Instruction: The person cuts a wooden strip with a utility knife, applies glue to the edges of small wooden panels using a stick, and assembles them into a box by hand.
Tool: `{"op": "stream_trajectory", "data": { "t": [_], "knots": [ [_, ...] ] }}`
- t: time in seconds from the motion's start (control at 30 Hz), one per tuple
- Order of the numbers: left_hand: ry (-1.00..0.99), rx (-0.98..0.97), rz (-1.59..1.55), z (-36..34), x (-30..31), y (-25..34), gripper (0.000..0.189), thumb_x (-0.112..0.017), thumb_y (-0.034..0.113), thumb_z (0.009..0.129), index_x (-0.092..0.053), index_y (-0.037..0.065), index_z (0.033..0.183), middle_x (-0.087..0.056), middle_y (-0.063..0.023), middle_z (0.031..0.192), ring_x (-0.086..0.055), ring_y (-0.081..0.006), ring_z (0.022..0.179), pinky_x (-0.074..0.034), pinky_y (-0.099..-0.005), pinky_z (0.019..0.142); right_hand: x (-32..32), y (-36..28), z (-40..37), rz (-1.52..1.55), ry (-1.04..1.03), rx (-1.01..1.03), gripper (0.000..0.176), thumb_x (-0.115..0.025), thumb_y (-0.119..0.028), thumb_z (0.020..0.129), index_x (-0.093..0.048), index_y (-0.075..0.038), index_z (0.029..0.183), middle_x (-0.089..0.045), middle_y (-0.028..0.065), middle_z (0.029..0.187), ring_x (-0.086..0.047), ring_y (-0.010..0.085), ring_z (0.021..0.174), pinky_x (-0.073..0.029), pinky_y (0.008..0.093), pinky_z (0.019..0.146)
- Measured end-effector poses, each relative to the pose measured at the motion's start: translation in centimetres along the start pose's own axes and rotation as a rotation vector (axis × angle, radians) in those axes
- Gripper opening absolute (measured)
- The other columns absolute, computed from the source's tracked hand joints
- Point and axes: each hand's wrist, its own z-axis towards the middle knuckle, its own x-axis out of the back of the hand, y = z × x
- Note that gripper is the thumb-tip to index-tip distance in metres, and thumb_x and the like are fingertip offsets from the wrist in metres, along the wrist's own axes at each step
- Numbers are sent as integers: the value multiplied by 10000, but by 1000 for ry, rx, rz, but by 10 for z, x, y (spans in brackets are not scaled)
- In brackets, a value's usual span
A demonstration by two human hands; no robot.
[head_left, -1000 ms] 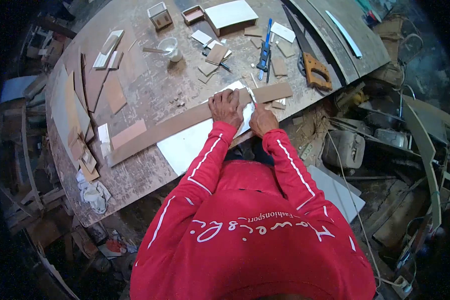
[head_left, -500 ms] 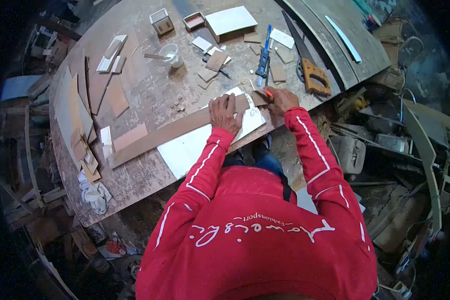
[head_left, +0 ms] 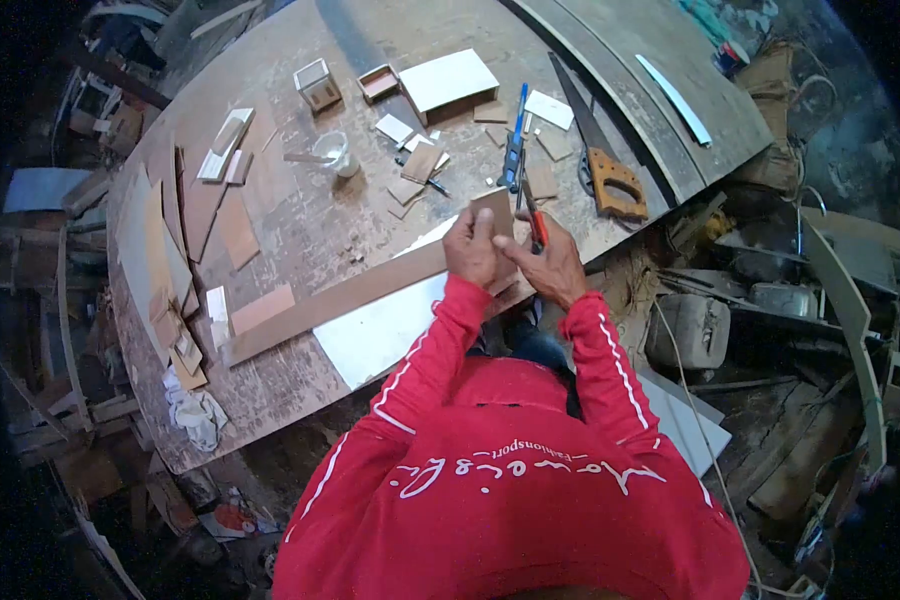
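Note:
My left hand (head_left: 472, 248) is closed around the right end of a long brown wood strip (head_left: 355, 300), whose end is lifted off the table. In my right hand (head_left: 553, 262) is a red-handled tool (head_left: 538, 230), its dark narrow part pointing away from me; its exact kind is hard to tell. The fingers of my right hand are close beside the strip's end. Under the strip lies a white board (head_left: 370, 341) at the table's near edge. A blue tool (head_left: 514, 150) and a square brown piece (head_left: 541, 182) lie just beyond my hands.
On the table (head_left: 270, 385) a handsaw (head_left: 615, 185) lies to the right. A plastic cup (head_left: 336, 153), a small box (head_left: 317, 85), a white-topped piece (head_left: 448, 80) and several wood scraps stand farther off. A white cloth (head_left: 198, 415) is at the left corner.
My left hand has turned from lying flat on the strip to gripping its raised end. My right hand has moved left and turned, bringing the red-handled tool upright beside the strip.

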Motion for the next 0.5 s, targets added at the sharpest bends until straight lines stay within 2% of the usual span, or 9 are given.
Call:
{"op": "stream_trajectory", "data": {
  "t": [0.07, 0.1, 0.2, 0.23, 0.33, 0.4, 0.5],
  "knots": [
    [-49, 104, -215, 1, 4, 18, 239, -496, 174, 1007, -606, -20, 1093, -683, -101, 924, -705, -206, 789, -564, -291, 676, 12, 9, -9, 146, 1, -99, 334, -552, -343, 932, -640, -33, 1021, -593, 171, 717, -585, 329, 627, -481, 402, 636],
    [-116, 185, -300, 0, 7, 26, 242, -482, 187, 1013, -606, -11, 1075, -679, -102, 907, -703, -202, 740, -568, -302, 650, 27, -4, -12, 96, -107, -146, 323, -494, -326, 973, -630, -33, 968, -606, 183, 725, -611, 355, 660, -477, 420, 649],
    [-197, 188, -383, -4, 6, 40, 250, -495, 202, 1011, -605, -15, 1071, -681, -106, 899, -700, -202, 714, -567, -305, 626, 42, -17, -12, -156, -38, 75, 361, -520, -380, 963, -628, -36, 940, -615, 188, 718, -627, 363, 678, -479, 431, 652],
    [-208, 159, -341, -3, 7, 35, 251, -504, 206, 1008, -604, -15, 1071, -681, -109, 894, -698, -200, 702, -567, -304, 615, 46, -22, -11, -303, -1, 174, 397, -552, -429, 943, -623, -42, 889, -628, 183, 715, -635, 363, 679, -481, 443, 638],
    [-227, 121, -215, -4, 9, 36, 256, -533, 213, 1000, -600, -21, 1081, -682, -115, 886, -695, -201, 685, -567, -304, 605, 54, -30, -9, -514, -22, 244, 418, -586, -461, 918, -617, -52, 842, -632, 174, 712, -633, 352, 659, -484, 438, 624],
    [-218, 165, -126, -12, 9, 50, 263, -557, 210, 994, -598, -29, 1096, -681, -117, 887, -698, -208, 698, -572, -306, 630, 55, -27, -8, -521, -28, 222, 429, -599, -477, 905, -615, -55, 829, -632, 171, 709, -631, 354, 654, -484, 440, 622],
    [-191, 202, -134, -14, 9, 53, 250, -589, 194, 979, -597, -32, 1088, -679, -109, 867, -690, -194, 679, -564, -294, 591, 53, -27, -10, -523, -13, 219, 436, -603, -484, 901, -609, -57, 812, -629, 172, 700, -631, 356, 652, -485, 444, 619]
  ]
}}
